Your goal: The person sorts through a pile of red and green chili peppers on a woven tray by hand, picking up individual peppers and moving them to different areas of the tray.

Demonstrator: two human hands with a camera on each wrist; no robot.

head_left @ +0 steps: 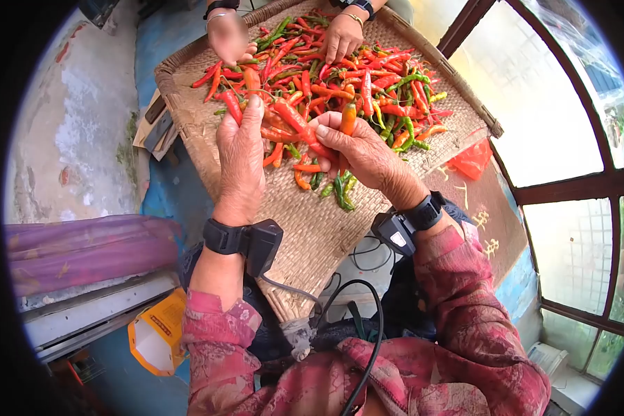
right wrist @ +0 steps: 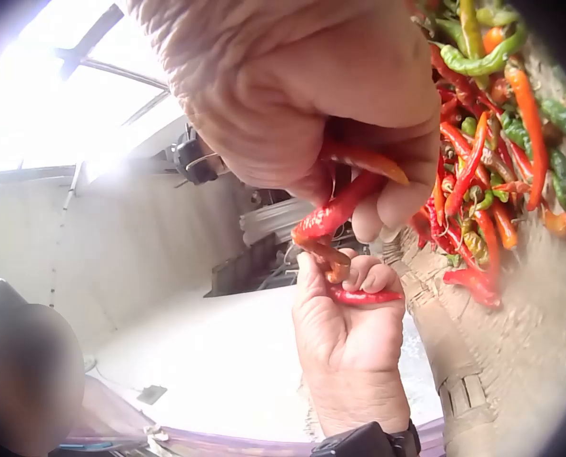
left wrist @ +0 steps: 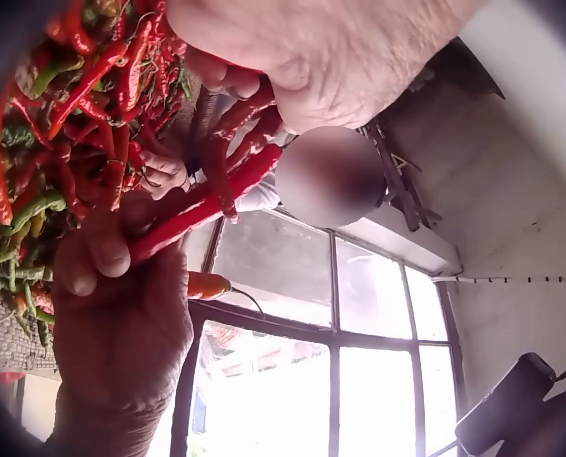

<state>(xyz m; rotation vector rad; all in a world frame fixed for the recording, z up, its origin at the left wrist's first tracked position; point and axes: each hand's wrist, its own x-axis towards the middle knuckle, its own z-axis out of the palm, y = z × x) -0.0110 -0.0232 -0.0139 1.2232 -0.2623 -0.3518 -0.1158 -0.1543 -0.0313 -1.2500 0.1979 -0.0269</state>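
Note:
Over the near part of a heap of chili peppers (head_left: 312, 69), both hands meet. My right hand (head_left: 367, 156) pinches a long red chili pepper (head_left: 295, 119) that slants across to the left hand. An orange chili pepper (head_left: 348, 119) also sticks up from the right hand's grip, seen as well in the right wrist view as an orange pepper tip (right wrist: 383, 167). My left hand (head_left: 243, 159) holds other peppers, among them a red one (head_left: 231, 105); its curled fingers (right wrist: 373, 276) keep a red pepper (right wrist: 364, 297) against the palm. The left palm is hidden in the head view.
The heap lies on a woven tray (head_left: 284, 215) with a raised rim. Across it, another person's hands (head_left: 227, 38) reach into the peppers. A red plastic bag (head_left: 473, 159) lies to the right, by the windows (head_left: 568, 243). A black cable (head_left: 374, 312) loops below my wrists.

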